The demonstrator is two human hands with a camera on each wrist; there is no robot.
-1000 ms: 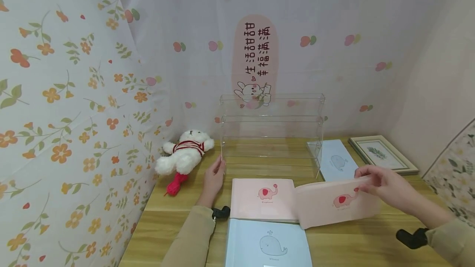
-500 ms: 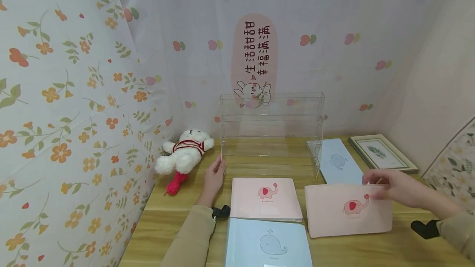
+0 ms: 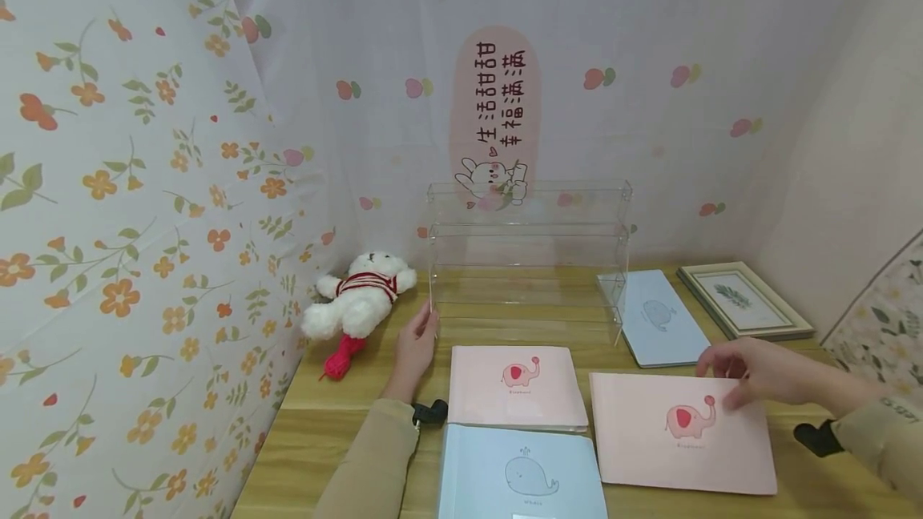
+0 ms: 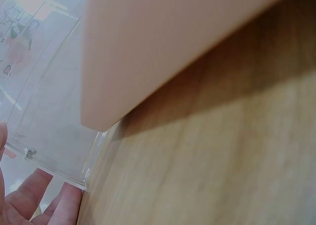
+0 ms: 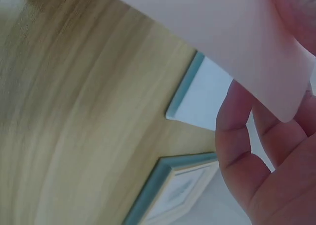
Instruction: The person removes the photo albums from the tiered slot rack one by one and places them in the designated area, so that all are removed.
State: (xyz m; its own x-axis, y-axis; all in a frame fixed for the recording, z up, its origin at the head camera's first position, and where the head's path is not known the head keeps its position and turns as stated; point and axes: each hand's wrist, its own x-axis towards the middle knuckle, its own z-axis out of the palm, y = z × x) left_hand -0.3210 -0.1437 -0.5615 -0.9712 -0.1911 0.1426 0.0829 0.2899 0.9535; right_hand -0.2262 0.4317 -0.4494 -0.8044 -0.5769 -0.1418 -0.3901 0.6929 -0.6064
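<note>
My left hand [image 3: 416, 347] holds the left side panel of a clear acrylic tiered rack [image 3: 530, 266]. The left wrist view shows its fingers against the outside of that panel [image 4: 59, 176], at the bottom edge. At the right, my right hand [image 3: 766, 375] pinches the far right corner of a pink elephant notebook [image 3: 634, 431], thumb on the cover and fingers beneath. That corner [image 5: 276, 96] is up off the table in the right wrist view. Another pink elephant notebook [image 3: 479, 391] lies in front of the rack, with a light blue whale notebook [image 3: 476, 479] nearer me.
A smaller blue whale notebook [image 3: 642, 307] lies right of the rack, beside a framed leaf picture [image 3: 746, 300]. Left of the rack lies a white plush toy [image 3: 366, 291] in a striped top, touching some bright pink yarn [image 3: 339, 363]. Patterned cloth [image 3: 649, 142] hangs behind the table.
The right hand has carried its pink notebook right and toward me, off the other pink one, lowering it from tilted to nearly flat. The left hand stays at the rack.
</note>
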